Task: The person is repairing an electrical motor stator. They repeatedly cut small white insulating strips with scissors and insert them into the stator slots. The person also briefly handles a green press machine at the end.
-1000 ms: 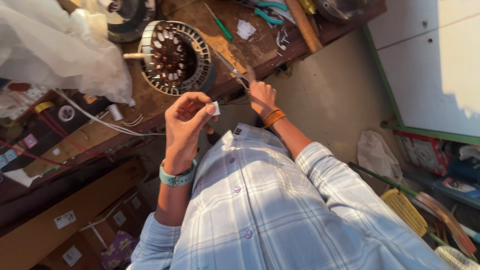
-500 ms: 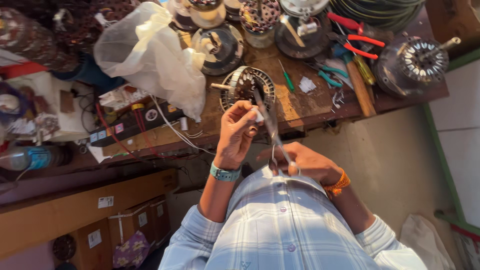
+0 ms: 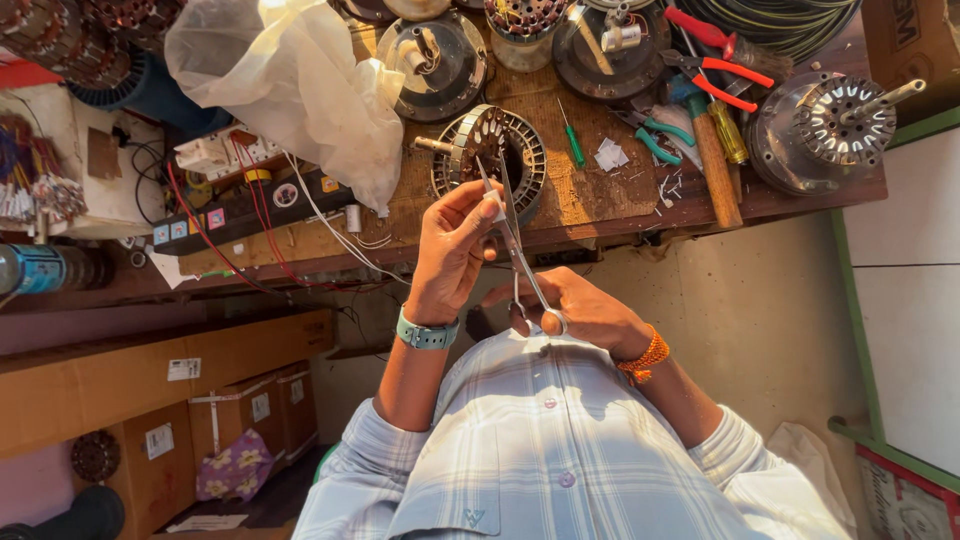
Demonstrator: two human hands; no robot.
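Note:
My left hand (image 3: 452,248) pinches a small white strip of paper (image 3: 490,196) between thumb and fingers, held up over the bench edge. A teal band sits on that wrist. My right hand (image 3: 580,310), with an orange thread bracelet, grips the handles of steel scissors (image 3: 515,240). The blades point up and away, meeting the strip at the left fingertips. Just beyond the hands a round motor stator (image 3: 492,150) with slots lies on the wooden workbench (image 3: 600,205).
The bench carries a white plastic bag (image 3: 295,85), several motor housings (image 3: 820,130), red-handled pliers (image 3: 715,50), a green screwdriver (image 3: 572,140), a wooden-handled tool (image 3: 715,170) and paper scraps (image 3: 610,155). Wires and a terminal board (image 3: 230,190) lie left. Cardboard boxes (image 3: 200,420) stand below.
Both hands drew closer together. The scissors came up from the bench side and now meet the paper strip in my left hand. The camera view shifted along the bench.

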